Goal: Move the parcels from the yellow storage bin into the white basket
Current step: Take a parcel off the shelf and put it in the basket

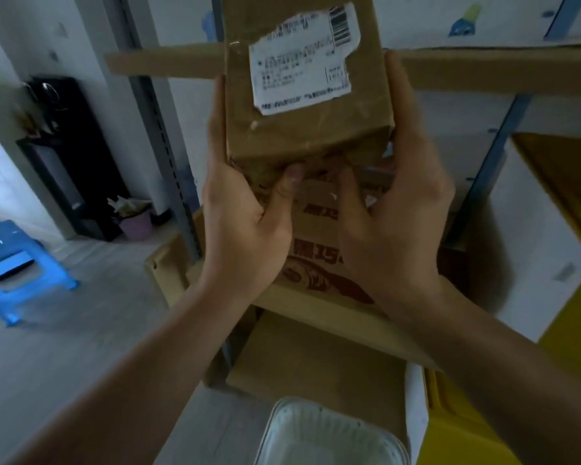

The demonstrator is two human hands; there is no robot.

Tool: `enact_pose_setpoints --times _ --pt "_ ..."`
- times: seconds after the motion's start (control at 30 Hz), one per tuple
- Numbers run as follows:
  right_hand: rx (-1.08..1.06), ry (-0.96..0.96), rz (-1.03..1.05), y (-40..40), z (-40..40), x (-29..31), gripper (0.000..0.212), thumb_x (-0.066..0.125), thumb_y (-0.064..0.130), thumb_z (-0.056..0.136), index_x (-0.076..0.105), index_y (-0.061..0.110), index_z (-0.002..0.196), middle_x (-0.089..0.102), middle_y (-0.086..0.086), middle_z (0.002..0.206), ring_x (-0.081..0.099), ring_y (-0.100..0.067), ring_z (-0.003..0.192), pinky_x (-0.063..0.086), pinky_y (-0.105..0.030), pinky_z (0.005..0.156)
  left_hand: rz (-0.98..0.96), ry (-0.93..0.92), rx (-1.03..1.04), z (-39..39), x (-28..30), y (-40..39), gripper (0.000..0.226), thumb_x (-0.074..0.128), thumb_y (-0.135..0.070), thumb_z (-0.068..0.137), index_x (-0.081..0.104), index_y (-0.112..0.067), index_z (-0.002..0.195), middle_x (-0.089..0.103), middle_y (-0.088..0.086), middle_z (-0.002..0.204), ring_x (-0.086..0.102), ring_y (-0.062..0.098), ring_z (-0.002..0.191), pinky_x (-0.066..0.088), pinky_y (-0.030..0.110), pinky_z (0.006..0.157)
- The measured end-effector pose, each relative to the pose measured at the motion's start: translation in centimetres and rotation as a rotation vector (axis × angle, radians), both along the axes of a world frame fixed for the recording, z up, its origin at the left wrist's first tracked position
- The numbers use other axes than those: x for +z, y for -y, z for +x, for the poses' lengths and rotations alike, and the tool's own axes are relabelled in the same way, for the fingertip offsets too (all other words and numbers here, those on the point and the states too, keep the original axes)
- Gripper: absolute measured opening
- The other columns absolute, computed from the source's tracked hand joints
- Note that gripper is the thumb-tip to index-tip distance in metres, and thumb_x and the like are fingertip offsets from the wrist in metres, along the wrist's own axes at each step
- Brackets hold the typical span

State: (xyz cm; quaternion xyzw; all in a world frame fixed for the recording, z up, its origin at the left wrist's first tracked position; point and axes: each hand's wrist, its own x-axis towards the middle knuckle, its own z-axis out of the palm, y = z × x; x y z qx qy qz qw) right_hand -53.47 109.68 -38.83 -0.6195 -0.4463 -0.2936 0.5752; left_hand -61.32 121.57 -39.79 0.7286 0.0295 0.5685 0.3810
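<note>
Head view: your left hand (245, 209) and right hand (386, 209) clamp the parcel (302, 95) high above the white basket (332, 434), fingers pressed along its sides, thumbs on the crumpled end; it could slip and miss.

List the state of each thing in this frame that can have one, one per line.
Brown cardboard parcel with torn white label: held up, off any surface.
Left hand: grips the parcel's left side, thumb on its near end.
Right hand: grips the parcel's right side.
White plastic basket: below the hands, nothing visible inside.
Yellow storage bin: at right, contents out of view.
</note>
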Motion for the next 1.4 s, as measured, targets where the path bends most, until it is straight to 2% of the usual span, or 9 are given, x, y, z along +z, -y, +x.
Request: enact_pose_setpoints --times 0.07,0.23,0.37,0.5,0.6,0.7,1.0,1.13,1.4 --pt "-0.012 0.014 0.041 0.5 -0.3 -2.1 0.066 0.067 0.002 0.093 0.034 -0.005 0.15 0.052 -0.017 0.148 0.052 -0.027 0.136 0.048 -0.047 0.106 0.046 0.053 0.04 -0.4 -2.0 0.3 0.067 0.064 -0.009 0.095 0.029 0.023 0.141 0.06 0.012 0.129 0.06 0.019 0.124 0.048 0.041 0.108" --pt "-0.005 0.009 0.05 1.1 -0.5 -10.5 0.063 0.065 0.007 0.095 0.037 -0.006 0.149 0.058 -0.016 0.141 0.057 -0.026 0.129 0.049 -0.046 0.103 0.068 0.075 0.003 -0.3 -9.9 1.2 0.067 0.065 -0.008 0.096 0.028 0.026 0.139 0.06 0.02 0.13 0.06 0.022 0.125 0.048 0.044 0.107" --pt "-0.044 0.092 0.067 1.4 1.0 -20.8 0.061 0.064 -0.002 0.093 0.036 -0.012 0.146 0.058 -0.021 0.139 0.058 -0.03 0.128 0.05 -0.046 0.102 0.114 0.1 -0.033 1.1 -20.3 1.3 0.067 0.065 -0.003 0.095 0.025 0.029 0.138 0.057 0.016 0.128 0.059 0.01 0.122 0.047 0.027 0.104" --pt "-0.054 0.107 0.068 2.4 1.4 -30.8 0.064 0.065 0.001 0.094 0.033 -0.011 0.148 0.057 -0.021 0.14 0.059 -0.032 0.126 0.053 -0.046 0.097 0.164 0.071 -0.013 1.6 -29.9 2.0 0.071 0.066 -0.008 0.096 0.023 0.029 0.139 0.051 0.032 0.137 0.054 0.033 0.131 0.045 0.042 0.112" --pt "-0.075 0.12 0.087 4.1 -0.2 -36.2 0.065 0.067 0.006 0.095 0.033 -0.006 0.15 0.054 -0.017 0.145 0.058 -0.03 0.127 0.052 -0.046 0.098 0.155 0.076 0.005 -0.1 -35.5 3.8 0.071 0.066 -0.009 0.095 0.024 0.027 0.14 0.053 0.027 0.138 0.054 0.024 0.132 0.044 0.032 0.112" --pt "-0.08 0.028 0.04 5.3 -0.8 -38.4 0.07 0.069 0.009 0.094 0.031 0.002 0.153 0.051 -0.011 0.15 0.055 -0.025 0.131 0.051 -0.045 0.099 0.107 0.026 -0.001 -0.7 -37.6 5.2 0.071 0.066 -0.014 0.095 0.028 0.021 0.143 0.053 0.022 0.141 0.053 0.018 0.134 0.042 0.028 0.112" --pt "-0.1 -0.045 0.02 10.1 -4.4 -41.4 0.074 0.076 0.018 0.091 0.038 0.007 0.153 0.061 -0.003 0.141 0.063 -0.012 0.121 0.058 -0.034 0.088 0.129 -0.041 -0.048 -4.4 -40.6 8.7 0.079 0.068 -0.011 0.094 0.02 0.006 0.154 0.048 0.021 0.148 0.048 0.029 0.139 0.043 0.045 0.114" --pt "-0.082 -0.066 0.022 12.0 -6.2 -42.1 0.075 0.08 0.019 0.088 0.041 0.008 0.152 0.062 0.0 0.14 0.063 -0.009 0.119 0.06 -0.034 0.085 0.092 -0.046 -0.112 -6.2 -41.6 10.0 0.082 0.067 -0.017 0.095 0.013 -0.013 0.157 0.045 0.019 0.152 0.045 0.031 0.142 0.041 0.053 0.114" --pt "-0.083 -0.074 -0.019 13.4 -7.9 -44.8 0.074 0.081 0.015 0.087 0.043 0.008 0.15 0.064 0.001 0.135 0.064 -0.01 0.116 0.059 -0.034 0.083 0.103 -0.071 -0.065 -8.0 -44.5 11.6 0.087 0.064 -0.03 0.093 0.012 -0.005 0.158 0.041 0.018 0.156 0.039 0.031 0.147 0.038 0.053 0.117"
